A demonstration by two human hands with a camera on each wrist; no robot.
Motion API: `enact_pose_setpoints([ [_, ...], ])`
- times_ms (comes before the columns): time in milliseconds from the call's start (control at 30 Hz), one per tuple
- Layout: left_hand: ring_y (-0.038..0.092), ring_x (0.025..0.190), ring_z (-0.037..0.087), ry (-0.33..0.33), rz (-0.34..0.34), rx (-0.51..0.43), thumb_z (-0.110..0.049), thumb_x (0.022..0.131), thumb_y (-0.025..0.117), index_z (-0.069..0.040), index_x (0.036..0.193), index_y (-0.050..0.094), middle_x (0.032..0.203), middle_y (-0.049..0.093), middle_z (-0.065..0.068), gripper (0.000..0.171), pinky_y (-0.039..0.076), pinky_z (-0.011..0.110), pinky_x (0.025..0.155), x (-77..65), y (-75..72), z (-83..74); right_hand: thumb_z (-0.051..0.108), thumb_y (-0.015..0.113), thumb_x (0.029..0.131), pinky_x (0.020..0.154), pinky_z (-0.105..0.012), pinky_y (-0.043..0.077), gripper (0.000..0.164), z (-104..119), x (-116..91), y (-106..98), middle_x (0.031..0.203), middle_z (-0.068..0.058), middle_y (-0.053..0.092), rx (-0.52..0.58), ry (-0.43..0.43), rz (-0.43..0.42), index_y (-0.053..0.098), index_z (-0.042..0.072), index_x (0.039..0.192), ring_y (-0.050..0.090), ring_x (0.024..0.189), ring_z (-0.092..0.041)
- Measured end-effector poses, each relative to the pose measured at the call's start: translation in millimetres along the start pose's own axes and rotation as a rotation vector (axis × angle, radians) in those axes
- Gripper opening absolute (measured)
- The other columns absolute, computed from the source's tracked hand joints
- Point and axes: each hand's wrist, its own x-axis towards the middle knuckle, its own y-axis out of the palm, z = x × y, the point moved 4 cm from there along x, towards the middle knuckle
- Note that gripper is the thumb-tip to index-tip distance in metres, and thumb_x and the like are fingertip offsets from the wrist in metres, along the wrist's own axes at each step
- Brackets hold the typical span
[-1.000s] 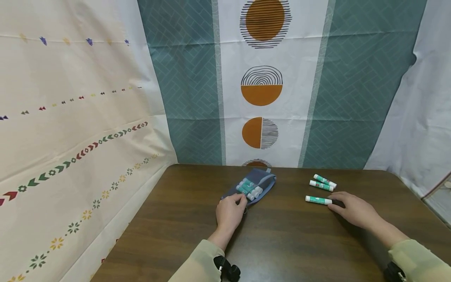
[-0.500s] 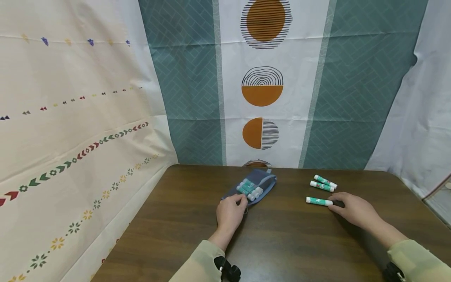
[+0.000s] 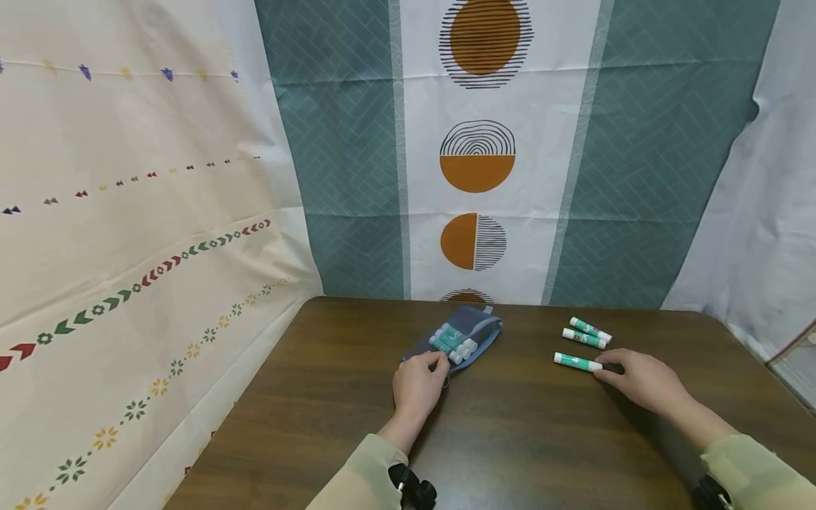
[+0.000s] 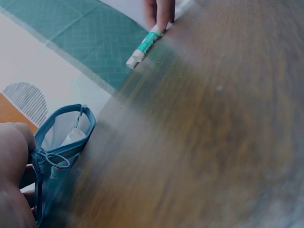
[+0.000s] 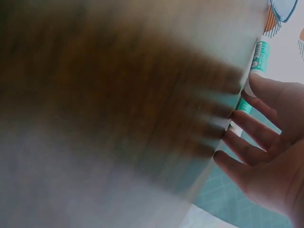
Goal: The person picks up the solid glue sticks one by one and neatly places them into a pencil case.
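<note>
My left hand (image 3: 417, 386) pinches the near edge of a blue zippered pouch (image 3: 487, 346) with a see-through side. Several green-and-white glue sticks (image 3: 450, 340) lie inside it. In the left wrist view the pouch's mouth (image 4: 90, 118) gapes, and a round zipper pull (image 4: 57, 160) hangs beside the fingers. To the right, my right hand (image 3: 644, 379) pinches the white cap end of another glue stick (image 3: 576, 362) between thumb and forefinger. The right wrist view shows that glue stick (image 5: 260, 57) at the thumb tip, with the other fingers spread near the tabletop.
Two more glue sticks (image 3: 584, 338) lie close together on the brown wooden table (image 3: 510, 439), just beyond my right hand. A patterned cloth (image 3: 344, 177) hangs behind the table's far edge, and a pale cloth (image 3: 159, 283) runs along the left side.
The free left end of the glue stick in my right hand has tipped slightly away over the last half second. Both hands and the pouch stay almost still.
</note>
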Motion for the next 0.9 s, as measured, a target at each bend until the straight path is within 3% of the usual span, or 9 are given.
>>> enact_pose_setpoints([
  [233, 0.073, 0.082, 0.017, -0.009, 0.006, -0.006, -0.029, 0.103, 0.074, -0.027, 0.114, 0.09, 0.099, 0.084, -0.006, 0.019, 0.059, 0.044, 0.078, -0.2, -0.2, -0.7, 0.035, 0.082, 0.1, 0.078, -0.063, 0.057, 0.026, 9.0, 0.6, -0.2, 0.116, -0.018, 0.079, 0.024, 0.008, 0.001, 0.083, 0.013, 0.115, 0.074, 0.103, -0.041],
  [367, 0.073, 0.083, 0.017, -0.014, 0.01, -0.014, -0.029, 0.103, 0.075, -0.027, 0.114, 0.09, 0.099, 0.084, -0.006, 0.019, 0.059, 0.044, 0.079, -0.6, -1.0, -0.6, 0.034, 0.082, 0.101, 0.073, -0.054, 0.056, 0.022, 19.7, 4.8, 1.0, 0.111, -0.012, 0.079, 0.039, 0.003, 0.008, 0.082, 0.016, 0.114, 0.072, 0.093, -0.03],
  [500, 0.076, 0.087, 0.02, -0.011, 0.003, -0.012, -0.029, 0.103, 0.075, -0.027, 0.113, 0.09, 0.1, 0.084, -0.006, 0.019, 0.06, 0.046, 0.08, -1.9, -1.1, -1.1, 0.034, 0.081, 0.101, 0.066, -0.043, 0.045, 0.02, 30.0, 9.9, 4.9, 0.091, -0.001, 0.071, 0.063, 0.012, 0.028, 0.081, 0.018, 0.112, 0.058, 0.078, -0.021],
  [667, 0.077, 0.089, 0.022, -0.007, -0.004, -0.01, -0.028, 0.103, 0.075, -0.028, 0.113, 0.09, 0.101, 0.084, -0.005, 0.019, 0.06, 0.046, 0.079, -2.7, -0.7, -0.9, 0.032, 0.079, 0.103, 0.063, -0.039, 0.035, 0.017, 42.7, 14.9, 11.7, 0.075, 0.007, 0.056, 0.115, 0.016, 0.045, 0.079, 0.017, 0.111, 0.047, 0.069, -0.018],
  [800, 0.075, 0.086, 0.019, -0.016, 0.001, -0.013, -0.029, 0.103, 0.074, -0.028, 0.113, 0.09, 0.1, 0.084, -0.006, 0.019, 0.059, 0.045, 0.078, -2.2, 0.2, -0.6, 0.033, 0.078, 0.103, 0.062, -0.039, 0.034, 0.019, 53.3, 18.9, 14.9, 0.081, 0.006, 0.062, 0.153, 0.008, 0.04, 0.079, 0.016, 0.113, 0.044, 0.066, -0.017],
  [900, 0.074, 0.085, 0.018, -0.018, 0.0, -0.013, -0.029, 0.104, 0.075, -0.028, 0.113, 0.091, 0.099, 0.084, -0.006, 0.018, 0.059, 0.044, 0.078, -1.8, 0.4, -0.5, 0.032, 0.079, 0.103, 0.063, -0.039, 0.035, 0.021, 61.3, 22.7, 15.6, 0.099, -0.001, 0.074, 0.167, -0.008, 0.026, 0.08, 0.015, 0.114, 0.046, 0.067, -0.016],
])
